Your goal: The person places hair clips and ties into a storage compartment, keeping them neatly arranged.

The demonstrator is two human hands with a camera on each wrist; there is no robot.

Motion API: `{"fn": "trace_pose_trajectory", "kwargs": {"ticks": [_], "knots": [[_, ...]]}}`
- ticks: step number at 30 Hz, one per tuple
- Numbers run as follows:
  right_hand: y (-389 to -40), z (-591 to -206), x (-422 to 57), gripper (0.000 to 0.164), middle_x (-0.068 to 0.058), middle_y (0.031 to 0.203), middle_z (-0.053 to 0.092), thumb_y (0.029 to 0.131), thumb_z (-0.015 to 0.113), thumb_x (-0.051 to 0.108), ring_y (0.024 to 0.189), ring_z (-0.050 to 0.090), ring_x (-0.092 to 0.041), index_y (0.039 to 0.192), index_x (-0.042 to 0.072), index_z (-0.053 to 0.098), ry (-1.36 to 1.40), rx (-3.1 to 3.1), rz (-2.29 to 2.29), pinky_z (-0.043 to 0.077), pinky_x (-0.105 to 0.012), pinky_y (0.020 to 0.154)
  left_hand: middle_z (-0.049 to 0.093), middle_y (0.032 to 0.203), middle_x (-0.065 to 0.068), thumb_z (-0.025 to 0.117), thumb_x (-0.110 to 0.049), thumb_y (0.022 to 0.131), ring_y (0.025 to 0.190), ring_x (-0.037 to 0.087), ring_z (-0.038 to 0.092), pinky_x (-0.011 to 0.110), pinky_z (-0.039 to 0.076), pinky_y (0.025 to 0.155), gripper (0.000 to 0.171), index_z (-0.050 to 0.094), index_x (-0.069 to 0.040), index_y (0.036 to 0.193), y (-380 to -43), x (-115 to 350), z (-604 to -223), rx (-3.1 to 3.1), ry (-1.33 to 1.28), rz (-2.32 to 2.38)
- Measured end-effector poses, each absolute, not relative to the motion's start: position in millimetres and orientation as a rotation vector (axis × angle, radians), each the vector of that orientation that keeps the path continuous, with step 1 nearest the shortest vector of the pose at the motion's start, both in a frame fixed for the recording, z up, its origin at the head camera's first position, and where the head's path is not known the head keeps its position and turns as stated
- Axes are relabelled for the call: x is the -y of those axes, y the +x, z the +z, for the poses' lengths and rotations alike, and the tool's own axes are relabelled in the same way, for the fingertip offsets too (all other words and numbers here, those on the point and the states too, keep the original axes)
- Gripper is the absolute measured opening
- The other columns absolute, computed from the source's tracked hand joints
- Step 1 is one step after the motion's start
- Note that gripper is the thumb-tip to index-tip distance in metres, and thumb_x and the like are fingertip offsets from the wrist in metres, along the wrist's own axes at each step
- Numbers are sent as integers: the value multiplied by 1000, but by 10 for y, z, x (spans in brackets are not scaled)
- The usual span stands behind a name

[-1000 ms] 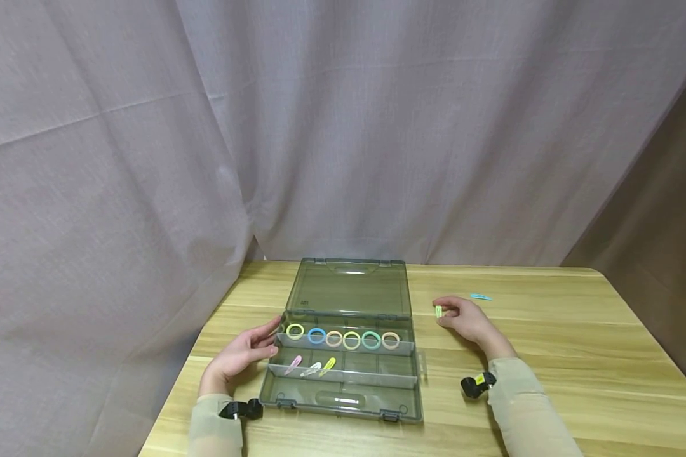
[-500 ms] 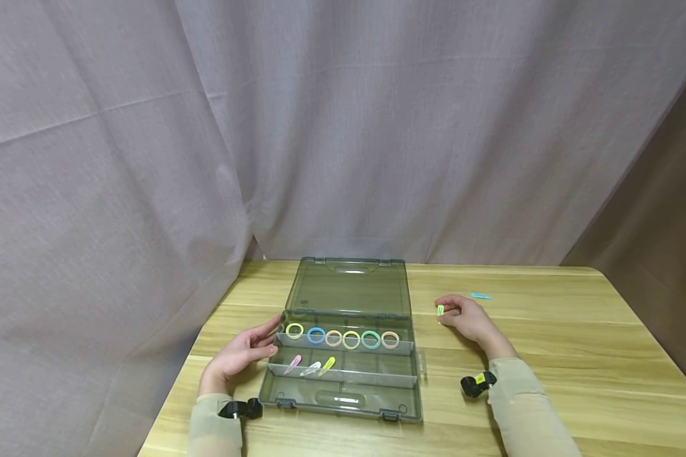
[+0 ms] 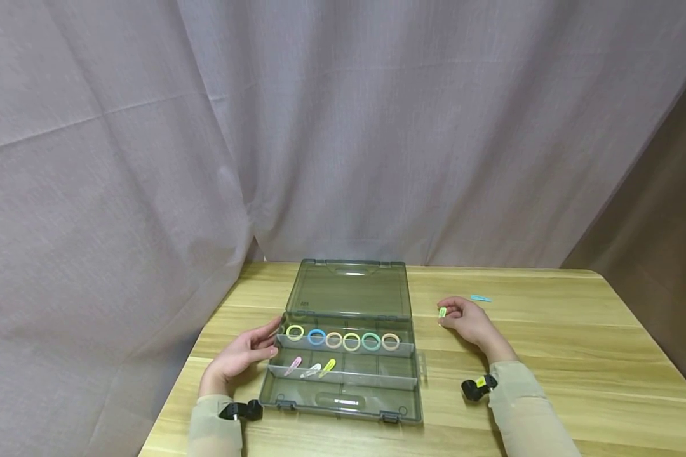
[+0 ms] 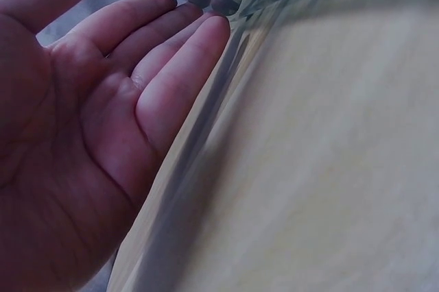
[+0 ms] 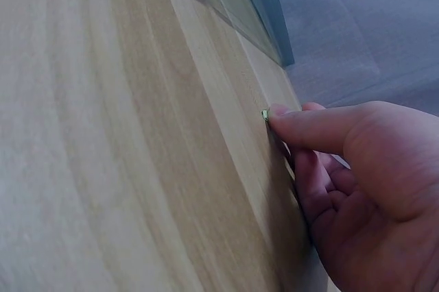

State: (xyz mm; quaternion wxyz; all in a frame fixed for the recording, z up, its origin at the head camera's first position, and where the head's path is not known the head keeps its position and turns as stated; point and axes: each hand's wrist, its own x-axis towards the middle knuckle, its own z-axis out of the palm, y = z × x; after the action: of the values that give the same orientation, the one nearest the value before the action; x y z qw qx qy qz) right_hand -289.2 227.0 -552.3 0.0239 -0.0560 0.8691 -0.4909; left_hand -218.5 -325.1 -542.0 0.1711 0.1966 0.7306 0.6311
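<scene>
My right hand (image 3: 470, 320) pinches a yellow-green snap hair clip (image 3: 443, 312) between thumb and fingers, right of the box; in the right wrist view only the tip of the clip (image 5: 265, 114) shows, close over the table. A translucent grey-green compartment box (image 3: 377, 398) stands with its lid laid back. At its left wall is my left hand (image 3: 242, 355), fingers fairly straight, fingertips against the side and thumb at the rim. Pink (image 3: 293, 365), white (image 3: 311, 370) and yellow hair clips (image 3: 328, 367) lean in the middle row. A blue hair clip (image 3: 481, 298) lies beyond my right hand.
Several coloured hair ties, among them a blue one (image 3: 317, 337) and a green one (image 3: 371, 341), stand along the box's back row. The open lid (image 3: 349, 292) reaches toward the table's far edge. A grey curtain (image 3: 343, 158) hangs behind the wooden table (image 3: 577, 343).
My right hand has shifted slightly to the right with the yellow-green hair clip, whose tilt has changed a little. My left hand and the box have stayed in place.
</scene>
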Motion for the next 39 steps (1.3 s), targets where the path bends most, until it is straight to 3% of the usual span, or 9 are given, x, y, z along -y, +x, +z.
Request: {"fn": "trace_pose_trajectory", "kwargs": {"ticks": [15,20,25,28,34,39], "knots": [[-2766,-5501,-2325,27,-14,107,76,97,77,10,98,70,-25,120,-3,74,-143,-2854,-1396,55,-38,88,10,172,29,66,0,103,154,54,20,20,41,114,78,19,12,164,-2175,3229,-5464,-2068,568,1787],[-2680,-5442,-2289,27,-13,108,77,100,75,15,98,69,-21,121,-2,76,-68,-2863,-1449,53,-31,85,10,172,29,66,0,103,154,54,20,21,41,115,78,19,12,164,-2167,3240,-5478,-2059,570,1793],[-2524,-5267,-2140,30,-11,106,79,100,74,16,90,68,-8,123,-3,74,33,-2746,-1669,52,-19,77,10,172,29,65,1,103,154,54,20,21,40,115,78,18,13,163,-2173,3246,-5481,-2051,569,1801],[-2420,-5106,-2018,32,-10,106,79,100,75,17,89,68,-4,125,-4,72,35,-2664,-1789,53,-19,77,10,172,29,65,1,103,154,54,20,20,40,114,78,18,13,164,-2176,3242,-5475,-2049,564,1806],[-2260,-4830,-1725,24,-9,106,80,100,78,18,94,70,-10,115,0,78,-132,-2689,-1759,55,-21,78,10,172,29,65,1,103,153,55,19,19,40,114,77,19,13,163,-2175,3245,-5459,-2057,575,1802],[-2168,-4694,-1381,13,-5,98,79,95,83,14,87,70,-15,104,5,82,-301,-2693,-1692,56,-24,74,10,172,30,65,2,103,153,56,20,19,40,114,77,19,13,163,-2192,3258,-5436,-2071,584,1795]]}}
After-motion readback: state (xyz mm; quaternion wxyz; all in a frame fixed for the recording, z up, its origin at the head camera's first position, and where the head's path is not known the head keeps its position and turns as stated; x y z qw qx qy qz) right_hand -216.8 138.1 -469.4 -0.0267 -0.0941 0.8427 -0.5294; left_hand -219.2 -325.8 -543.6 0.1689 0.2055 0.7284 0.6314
